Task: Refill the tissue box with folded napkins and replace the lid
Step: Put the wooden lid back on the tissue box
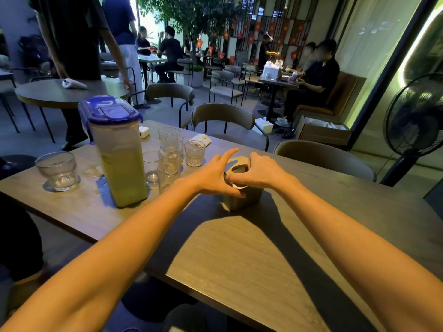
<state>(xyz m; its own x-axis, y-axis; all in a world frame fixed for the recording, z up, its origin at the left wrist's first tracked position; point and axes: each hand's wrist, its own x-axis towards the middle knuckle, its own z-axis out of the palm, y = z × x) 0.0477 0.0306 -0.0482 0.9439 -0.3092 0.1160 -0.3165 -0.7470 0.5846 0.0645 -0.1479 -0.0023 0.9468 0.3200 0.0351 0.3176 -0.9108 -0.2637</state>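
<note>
hands [217,174] [260,172] gripping lid [236,161], tissue box [242,200]

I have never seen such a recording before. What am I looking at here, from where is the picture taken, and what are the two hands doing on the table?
There is no machine here. A person wears a wide-angle camera on the head, so the single picture looks forward and down along both bare arms. The place looks like a cafe, with other people sitting at tables behind.

The left hand and the right hand both hold the lid, a flat piece with an oval opening, on top of a small tissue box. The lid appears tilted, not fully seated. I cannot see into the box.

The box stands on a wooden table. To its left are a tall pitcher with a blue top, a group of drinking glasses, and one wider glass apart. A fan stands at the right.
</note>
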